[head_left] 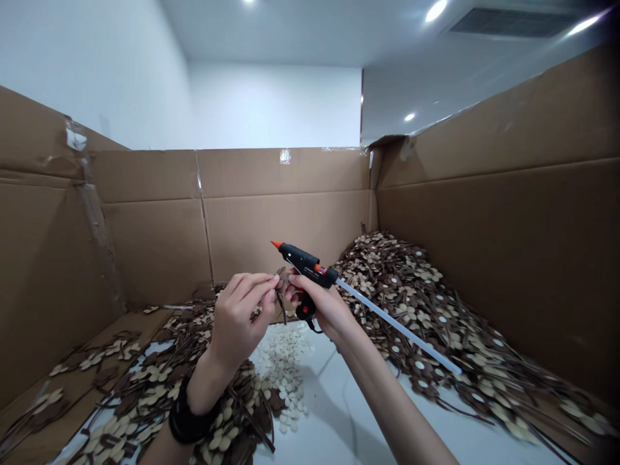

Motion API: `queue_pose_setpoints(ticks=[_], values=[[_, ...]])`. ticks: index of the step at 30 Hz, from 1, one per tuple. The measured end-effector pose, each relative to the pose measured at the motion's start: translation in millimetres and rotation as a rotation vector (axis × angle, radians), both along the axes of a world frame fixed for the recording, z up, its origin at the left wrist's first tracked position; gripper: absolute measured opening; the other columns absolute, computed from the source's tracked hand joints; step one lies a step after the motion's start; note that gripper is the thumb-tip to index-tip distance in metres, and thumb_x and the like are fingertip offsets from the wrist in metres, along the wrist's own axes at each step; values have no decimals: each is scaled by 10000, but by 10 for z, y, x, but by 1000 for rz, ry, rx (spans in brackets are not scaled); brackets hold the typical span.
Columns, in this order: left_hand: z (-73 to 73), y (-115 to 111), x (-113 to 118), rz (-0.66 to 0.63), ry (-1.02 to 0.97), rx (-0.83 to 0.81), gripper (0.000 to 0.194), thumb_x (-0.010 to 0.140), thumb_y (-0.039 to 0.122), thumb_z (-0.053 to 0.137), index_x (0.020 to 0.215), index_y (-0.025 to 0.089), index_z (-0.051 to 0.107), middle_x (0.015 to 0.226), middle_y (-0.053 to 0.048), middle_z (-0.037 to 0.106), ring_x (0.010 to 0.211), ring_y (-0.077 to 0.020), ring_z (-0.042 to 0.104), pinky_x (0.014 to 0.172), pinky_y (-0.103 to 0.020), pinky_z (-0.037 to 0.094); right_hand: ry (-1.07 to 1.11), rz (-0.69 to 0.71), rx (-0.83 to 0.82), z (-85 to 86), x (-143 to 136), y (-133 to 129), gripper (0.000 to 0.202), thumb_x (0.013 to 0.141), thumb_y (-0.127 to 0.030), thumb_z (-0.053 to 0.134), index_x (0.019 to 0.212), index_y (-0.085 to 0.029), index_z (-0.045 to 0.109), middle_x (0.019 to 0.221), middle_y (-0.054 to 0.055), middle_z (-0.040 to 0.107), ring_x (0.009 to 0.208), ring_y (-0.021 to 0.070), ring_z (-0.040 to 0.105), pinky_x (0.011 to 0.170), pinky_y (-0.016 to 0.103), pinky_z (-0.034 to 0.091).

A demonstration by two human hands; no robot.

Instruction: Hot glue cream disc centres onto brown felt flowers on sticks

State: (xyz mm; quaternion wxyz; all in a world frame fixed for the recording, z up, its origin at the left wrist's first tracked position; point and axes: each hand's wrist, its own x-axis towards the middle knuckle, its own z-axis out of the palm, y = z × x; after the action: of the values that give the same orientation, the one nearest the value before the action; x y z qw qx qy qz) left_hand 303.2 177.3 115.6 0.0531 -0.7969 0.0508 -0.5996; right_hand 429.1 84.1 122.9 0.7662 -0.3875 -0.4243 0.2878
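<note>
My left hand (242,310), with a black band on its wrist, pinches a small brown flower cutout (281,279) between thumb and fingers. A thin dark strip hangs below the cutout. My right hand (332,307) is wrapped around a black hot glue gun (305,263) whose orange nozzle points up and to the left. A long translucent glue stick (397,326) juts from the gun's rear, across my right forearm's far side. The fingertips of my right hand are close to the flower; whether they touch it I cannot tell. Beneath my hands lie many small white discs (283,368).
Brown and beige flower cutouts with strips form a tall heap (397,284) at the right and a looser spread (159,374) at the left. High cardboard walls (285,219) enclose the white work surface (334,407) on the left, back and right.
</note>
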Motion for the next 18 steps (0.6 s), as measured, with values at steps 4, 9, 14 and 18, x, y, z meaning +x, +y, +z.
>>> queue_pose_setpoints(ticks=[4,9,14,18], values=[[-5,-2,12,-23,-1,-38,214,848,76,514,993,126,664,974,-65,667,933,-155,565,842,-294,471,-8,12,8,-12,7,6,198,674,-294,676,744,-124,601,655,14,609,578,80,556,531,189,392],[3,-29,-8,-98,60,-252,232,899,163,470,992,162,682,993,-51,659,973,-148,561,876,-275,446,9,5,-2,-17,27,19,230,660,-305,684,774,-123,600,647,11,599,571,80,556,521,185,396],[44,18,-25,-222,-66,-629,219,914,286,468,992,195,651,983,-27,651,905,-124,586,801,-228,455,24,-55,-75,-23,69,15,318,626,-345,702,831,-119,613,601,0,569,521,73,510,486,191,378],[109,186,-66,-222,-266,-819,177,799,334,638,859,169,615,816,6,626,727,-87,566,675,-171,445,-235,38,-285,-71,231,-80,183,646,-280,665,726,-117,638,579,-3,558,494,63,467,467,192,359]])
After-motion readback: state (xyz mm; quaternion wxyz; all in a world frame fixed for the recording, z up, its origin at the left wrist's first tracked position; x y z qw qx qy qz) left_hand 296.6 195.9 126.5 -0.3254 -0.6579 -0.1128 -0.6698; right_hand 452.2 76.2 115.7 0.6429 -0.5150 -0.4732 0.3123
